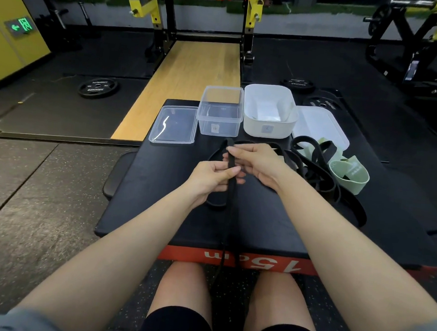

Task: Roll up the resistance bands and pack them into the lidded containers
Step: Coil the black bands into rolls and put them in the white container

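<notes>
A long black resistance band [231,204] runs from between my hands down over the front edge of the black padded platform [159,187] toward my knees. My left hand [211,176] grips it lower down. My right hand [258,162] pinches its upper folded end. More black bands [312,166] lie tangled at the right beside pale green bands [349,176]. At the back stand an open clear container [220,114] and an open white container [269,112]. The clear lid [174,124] lies to the left, the white lid [322,125] to the right.
The platform has a red front strip marked 15 cm [252,262]. Weight plates lie on the dark gym floor, one at the left [98,87] and one behind the containers [298,84]. A wooden lifting platform [192,74] and a yellow-black rack stand beyond.
</notes>
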Demonstrator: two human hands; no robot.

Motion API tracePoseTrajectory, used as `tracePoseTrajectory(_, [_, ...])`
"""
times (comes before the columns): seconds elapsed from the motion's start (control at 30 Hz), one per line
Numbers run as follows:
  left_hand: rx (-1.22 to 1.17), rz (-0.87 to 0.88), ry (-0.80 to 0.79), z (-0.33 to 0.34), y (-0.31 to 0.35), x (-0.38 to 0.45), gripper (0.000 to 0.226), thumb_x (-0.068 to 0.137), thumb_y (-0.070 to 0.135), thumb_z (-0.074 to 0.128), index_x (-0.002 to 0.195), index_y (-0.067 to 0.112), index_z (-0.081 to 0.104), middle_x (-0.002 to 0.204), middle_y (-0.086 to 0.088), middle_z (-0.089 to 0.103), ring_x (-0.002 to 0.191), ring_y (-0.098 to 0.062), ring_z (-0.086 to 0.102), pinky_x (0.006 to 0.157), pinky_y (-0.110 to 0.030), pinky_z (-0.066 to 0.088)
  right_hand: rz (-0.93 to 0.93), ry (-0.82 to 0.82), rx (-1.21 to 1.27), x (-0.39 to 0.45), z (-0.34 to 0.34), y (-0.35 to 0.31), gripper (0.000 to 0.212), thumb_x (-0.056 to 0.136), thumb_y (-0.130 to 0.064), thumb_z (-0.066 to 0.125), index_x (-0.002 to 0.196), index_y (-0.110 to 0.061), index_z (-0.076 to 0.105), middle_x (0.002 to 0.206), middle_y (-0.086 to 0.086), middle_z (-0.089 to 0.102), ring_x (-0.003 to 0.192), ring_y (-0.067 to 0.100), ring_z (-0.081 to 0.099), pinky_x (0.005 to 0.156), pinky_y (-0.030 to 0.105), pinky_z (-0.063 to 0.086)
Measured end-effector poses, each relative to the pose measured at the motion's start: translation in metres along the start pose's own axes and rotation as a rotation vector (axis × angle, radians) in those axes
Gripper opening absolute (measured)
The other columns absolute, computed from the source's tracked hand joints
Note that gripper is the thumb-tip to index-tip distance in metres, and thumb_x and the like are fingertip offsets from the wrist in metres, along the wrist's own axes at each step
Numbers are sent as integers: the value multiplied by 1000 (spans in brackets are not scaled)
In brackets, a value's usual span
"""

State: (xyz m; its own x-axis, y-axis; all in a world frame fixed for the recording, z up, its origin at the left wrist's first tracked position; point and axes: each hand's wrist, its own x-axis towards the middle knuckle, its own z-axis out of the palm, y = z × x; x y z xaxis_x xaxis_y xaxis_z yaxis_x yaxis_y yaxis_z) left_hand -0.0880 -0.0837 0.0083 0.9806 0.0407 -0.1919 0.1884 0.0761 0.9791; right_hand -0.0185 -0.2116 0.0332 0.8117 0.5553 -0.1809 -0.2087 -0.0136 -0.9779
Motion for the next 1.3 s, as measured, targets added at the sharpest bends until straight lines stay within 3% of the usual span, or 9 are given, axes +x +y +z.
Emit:
tracePoseTrajectory(0.1, [-6,-1,27,-1,4,6,9,89,18,62,92,13,69,88,-3,73,81,-12,71,71,-21,56,48,25,-38,-5,-4,16,20,92,-25,60,79,-12,69,65,-3,66,62,9,60,60,20,52])
tracePoseTrajectory(0.23, [-91,-6,69,3,15,16,12,90,13,61,98,6,67,83,-4,73,75,-12,70,68,-22,57,71,108,44,-17,-7,37,33,93,-42,52,92,-12,68,83,3,72,80,17,70,69,25,56])
tracePoseTrajectory(0.37, [-173,-7,138,6,29,26,14,91,12,59,99,3,63,85,-4,70,69,-8,70,61,-19,56,-4,136,-9,-29,-1,54,6,84,-19,69,86,-13,69,86,12,72,86,30,68,87,47,52])
tracePoseTrajectory(0.43, [-185,-5,168,9,34,29,20,90,14,61,105,1,61,88,-5,69,69,-7,70,62,-19,56,-35,174,-38,-30,5,58,7,78,-13,75,81,-11,70,83,14,71,84,33,69,88,50,50])
tracePoseTrajectory(0.67, [-233,-32,211,10,35,35,24,90,15,62,108,-1,60,89,-4,70,70,-7,70,67,-20,57,-44,97,39,-31,7,54,12,91,-16,60,91,-7,68,79,7,72,72,18,71,70,27,58])
tracePoseTrajectory(0.83, [-233,-43,175,5,31,34,15,91,18,59,96,3,61,91,-6,69,72,-8,70,65,-20,57,-40,52,35,-32,2,53,12,93,-13,55,93,-9,67,81,7,72,72,18,71,72,27,58])
tracePoseTrajectory(1.03, [-131,-116,18,0,20,23,27,95,24,51,110,2,60,101,-8,69,83,-11,69,72,-23,57,-63,50,50,-30,2,53,14,94,-9,53,92,-6,67,75,4,72,69,16,71,69,25,57])
tracePoseTrajectory(1.13, [-60,-141,-92,-4,8,15,20,95,21,51,106,9,64,105,-5,68,75,-8,67,75,-25,53,-66,31,54,-30,2,52,17,95,-9,52,90,-4,67,75,4,72,69,16,70,71,27,58])
tracePoseTrajectory(1.3, [-63,-54,-9,-3,5,13,14,93,14,55,101,9,66,98,-3,70,82,-10,68,73,-20,54,-47,104,12,-30,6,54,15,93,-16,57,87,-8,69,75,4,70,68,14,68,71,27,57])
